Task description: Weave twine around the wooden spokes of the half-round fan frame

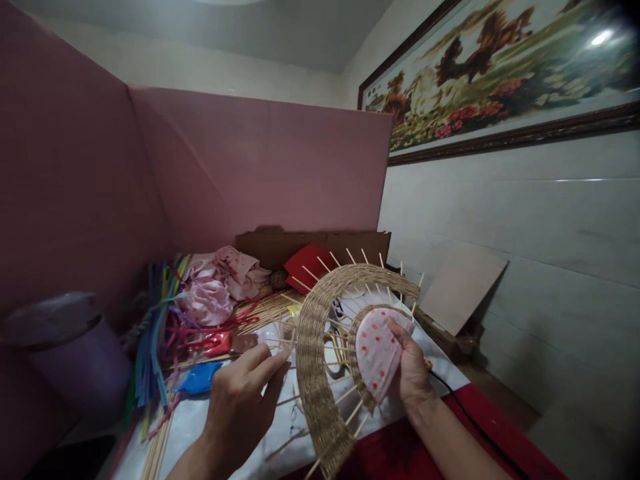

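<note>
A half-round woven straw fan [313,333] stands tilted above the table, its thin sticks poking out past the outer band. Its inner part carries a pale pink cloth patch [375,347] with red dots. My right hand [415,367] grips the fan at this patch, thumb on the front and the other fingers hidden behind. At the fan's left edge, my left hand [245,393] has thumb and forefinger pinched together near the stick ends. A pale strand shows by those fingertips, but what they hold is unclear. Through the gap between the bands, scissors [337,357] are partly visible.
Left on the white-covered table [195,427] are coloured strips [150,333], pink cloth [220,280], a blue packet [200,378], a red packet [217,343] and thin sticks. A lidded bin [80,360] stands far left. A black cable [470,420] runs past my right forearm.
</note>
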{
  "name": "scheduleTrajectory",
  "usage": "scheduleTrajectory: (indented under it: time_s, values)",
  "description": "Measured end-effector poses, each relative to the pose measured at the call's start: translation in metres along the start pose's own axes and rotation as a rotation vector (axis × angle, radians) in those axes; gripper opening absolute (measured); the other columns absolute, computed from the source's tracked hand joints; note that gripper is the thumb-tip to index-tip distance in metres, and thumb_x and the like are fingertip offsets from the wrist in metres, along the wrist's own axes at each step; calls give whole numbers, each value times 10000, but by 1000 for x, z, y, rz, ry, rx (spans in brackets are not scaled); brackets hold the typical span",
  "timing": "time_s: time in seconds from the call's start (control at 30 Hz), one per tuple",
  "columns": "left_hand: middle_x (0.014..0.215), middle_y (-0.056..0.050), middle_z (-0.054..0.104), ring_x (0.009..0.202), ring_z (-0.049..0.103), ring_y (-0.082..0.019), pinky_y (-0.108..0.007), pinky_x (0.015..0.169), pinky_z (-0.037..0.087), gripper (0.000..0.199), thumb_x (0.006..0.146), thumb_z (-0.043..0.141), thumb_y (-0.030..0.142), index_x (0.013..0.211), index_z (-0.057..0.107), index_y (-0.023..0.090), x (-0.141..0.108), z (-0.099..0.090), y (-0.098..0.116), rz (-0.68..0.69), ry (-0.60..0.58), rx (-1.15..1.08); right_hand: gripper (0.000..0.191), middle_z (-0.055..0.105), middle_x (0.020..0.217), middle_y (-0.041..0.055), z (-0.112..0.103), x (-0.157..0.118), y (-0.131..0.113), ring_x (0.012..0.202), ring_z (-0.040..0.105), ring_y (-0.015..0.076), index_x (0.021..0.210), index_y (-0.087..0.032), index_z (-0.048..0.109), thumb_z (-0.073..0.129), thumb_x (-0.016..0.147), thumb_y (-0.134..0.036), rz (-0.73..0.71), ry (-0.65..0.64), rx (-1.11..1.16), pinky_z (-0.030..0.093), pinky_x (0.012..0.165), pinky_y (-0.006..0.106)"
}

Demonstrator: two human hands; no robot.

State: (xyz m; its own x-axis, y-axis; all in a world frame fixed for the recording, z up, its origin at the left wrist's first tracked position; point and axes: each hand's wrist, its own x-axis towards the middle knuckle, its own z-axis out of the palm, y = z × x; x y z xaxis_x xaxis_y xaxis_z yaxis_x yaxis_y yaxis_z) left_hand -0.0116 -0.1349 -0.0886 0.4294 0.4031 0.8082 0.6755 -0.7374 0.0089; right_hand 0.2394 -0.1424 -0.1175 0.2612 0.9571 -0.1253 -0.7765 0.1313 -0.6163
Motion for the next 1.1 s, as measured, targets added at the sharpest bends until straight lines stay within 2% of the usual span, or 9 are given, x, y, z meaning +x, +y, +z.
scheduleTrajectory:
  time_s: [0.23,0.33,0.53,0.63,0.73,0.8,0.93,1.0,1.1]
  values:
    - [617,5,474,512,452,-113,-234,485,337,201,812,536,334,930,684,265,7,-14,2,-74,-117,-7,183,716,750,-1,-4,2,-1,628,661,189,824,-193,656,662,671,-292,-23,101,38,536,713,335]
    - [664,-6,478,571,468,-130,-251,518,350,262,825,502,378,1005,668,285,9,-19,0,-128,-187,-156,197,718,760,12,-3,1,-1,620,659,195,831,-181,654,661,673,-299,-16,97,34,540,692,343]
    - [634,0,408,619,445,-150,-268,568,368,394,852,383,482,1061,650,281,5,-11,-9,-333,-298,-596,177,718,746,8,0,-1,-3,628,662,193,812,-188,656,660,668,-291,-3,125,57,539,697,331]
    - [638,-17,457,631,442,-165,-287,598,367,464,816,371,566,1010,680,279,5,-9,-11,-438,-302,-711,174,716,735,25,1,-2,-4,677,667,209,801,-177,656,654,660,-279,37,88,84,538,703,336]
    - [671,-37,512,648,436,-166,-285,611,360,547,755,394,642,943,714,240,8,-11,-9,-602,-328,-838,215,714,729,45,3,-3,-4,723,667,226,824,-158,654,653,651,-285,50,51,110,538,703,347]
    - [605,-25,461,591,399,-143,-253,540,327,619,721,394,684,902,729,196,10,-11,-7,-754,-347,-965,230,713,726,43,3,-2,-4,728,666,224,839,-154,650,653,651,-287,39,53,134,538,700,344]
    - [483,40,281,446,232,-82,-210,419,140,743,650,399,751,864,730,121,15,-7,-3,-1005,-359,-1311,246,712,731,26,1,1,-2,720,666,208,876,-162,644,646,663,-285,25,90,152,538,703,331]
    - [463,58,245,431,197,-69,-210,416,109,728,626,464,733,862,725,95,17,-6,-1,-1062,-363,-1384,255,712,736,17,-1,3,-1,711,666,198,896,-170,644,643,669,-287,-14,132,133,537,706,322]
    - [474,52,267,453,221,-71,-209,426,128,662,649,509,679,845,723,85,17,-6,1,-1072,-327,-1347,259,713,752,16,-2,5,0,716,664,191,904,-174,646,641,672,-288,-70,169,98,536,709,312]
